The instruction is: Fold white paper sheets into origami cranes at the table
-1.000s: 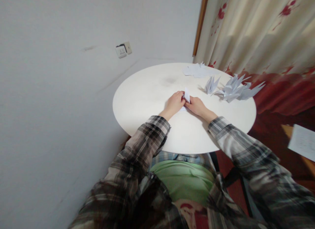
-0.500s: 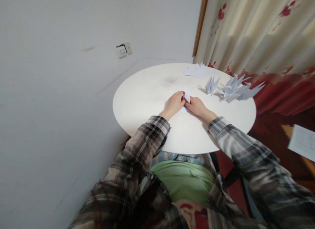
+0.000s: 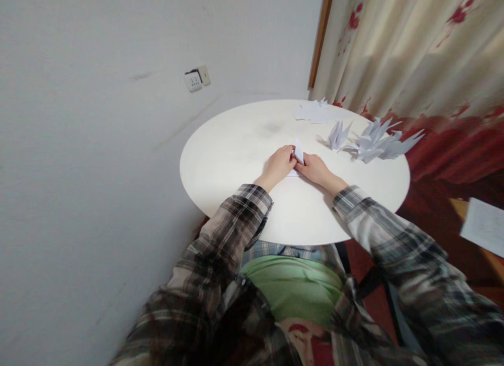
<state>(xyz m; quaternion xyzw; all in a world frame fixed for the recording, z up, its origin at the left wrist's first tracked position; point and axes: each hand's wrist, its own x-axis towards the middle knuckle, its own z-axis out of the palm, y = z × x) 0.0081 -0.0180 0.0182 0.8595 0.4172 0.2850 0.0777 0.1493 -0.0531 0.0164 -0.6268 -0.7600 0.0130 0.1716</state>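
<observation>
Between my two hands is a piece of folded white paper [image 3: 299,152], one flap standing up and a flat edge showing beneath the fingers on the tabletop. My left hand [image 3: 280,164] is closed on its left side, fingers curled and pinching the paper. From the right, my right hand [image 3: 316,170] grips the same paper, thumb and fingers pressed together near the upright flap. Both hands rest close to the table surface and nearly touch. The fingers cover much of the paper, so its full shape is hidden.
A round white table [image 3: 224,161] stands against the wall. Folded paper cranes [image 3: 372,143] cluster at its right, with a single crane [image 3: 337,135] nearer my hands. Flat paper sheets [image 3: 313,112] lie at the far edge. A printed sheet [image 3: 484,224] lies lower right, beyond the table.
</observation>
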